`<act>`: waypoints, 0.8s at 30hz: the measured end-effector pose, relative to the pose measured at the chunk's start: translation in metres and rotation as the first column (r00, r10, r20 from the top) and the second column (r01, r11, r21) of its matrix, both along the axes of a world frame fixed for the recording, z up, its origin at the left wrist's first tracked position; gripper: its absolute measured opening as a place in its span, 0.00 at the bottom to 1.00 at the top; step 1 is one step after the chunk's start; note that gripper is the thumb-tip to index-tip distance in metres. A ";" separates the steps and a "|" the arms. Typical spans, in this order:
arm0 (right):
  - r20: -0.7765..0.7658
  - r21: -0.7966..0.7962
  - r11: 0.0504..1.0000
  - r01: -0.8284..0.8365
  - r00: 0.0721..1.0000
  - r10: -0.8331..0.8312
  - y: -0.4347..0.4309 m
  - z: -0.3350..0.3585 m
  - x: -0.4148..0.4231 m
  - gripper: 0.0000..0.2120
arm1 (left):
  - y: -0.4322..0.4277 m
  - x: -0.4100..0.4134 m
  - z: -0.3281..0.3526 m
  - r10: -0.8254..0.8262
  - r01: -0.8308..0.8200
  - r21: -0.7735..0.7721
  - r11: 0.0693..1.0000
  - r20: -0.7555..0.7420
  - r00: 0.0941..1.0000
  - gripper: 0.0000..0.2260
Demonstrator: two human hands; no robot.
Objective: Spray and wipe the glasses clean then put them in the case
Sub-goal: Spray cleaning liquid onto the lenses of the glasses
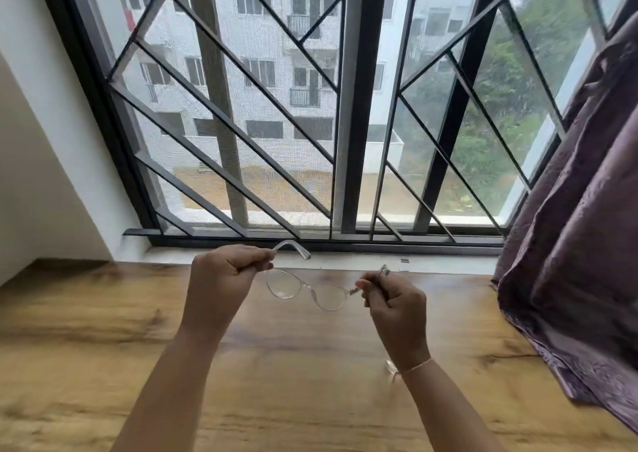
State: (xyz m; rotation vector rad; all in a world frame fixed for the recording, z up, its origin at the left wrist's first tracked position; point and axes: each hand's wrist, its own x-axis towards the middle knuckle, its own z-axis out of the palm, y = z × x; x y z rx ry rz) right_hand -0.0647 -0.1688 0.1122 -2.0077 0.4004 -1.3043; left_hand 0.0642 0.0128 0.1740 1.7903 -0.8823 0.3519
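A pair of clear-framed glasses [307, 291] is held up in the air above a wooden table [103, 348], lenses facing me. My left hand [224, 279] grips the left temple arm, whose curved tip sticks out past my fingers. My right hand [393, 305] pinches the right temple arm near the hinge. Both arms of the glasses are unfolded. No spray bottle, cloth or case shows in this view.
A barred window [345, 106] with a pale sill [431, 261] runs along the table's far edge. A purple curtain [580, 227] hangs at the right and drapes onto the table. A white wall stands at the left. A thin bracelet circles my right wrist.
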 end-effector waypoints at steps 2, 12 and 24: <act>-0.003 -0.014 1.000 0.008 1.000 -0.008 -0.005 0.005 -0.001 0.06 | -0.002 0.002 -0.001 0.011 -0.010 -0.011 1.000 0.037 0.999 0.11; 0.083 -0.006 0.993 0.121 0.989 -0.120 -0.011 -0.001 -0.017 0.22 | -0.025 -0.006 -0.004 0.223 -0.169 -0.298 0.939 0.160 0.962 0.07; -0.114 0.049 0.988 0.150 0.983 -0.144 -0.012 -0.092 -0.041 0.47 | -0.037 -0.005 -0.003 0.268 -0.183 -0.417 0.890 0.154 0.951 0.07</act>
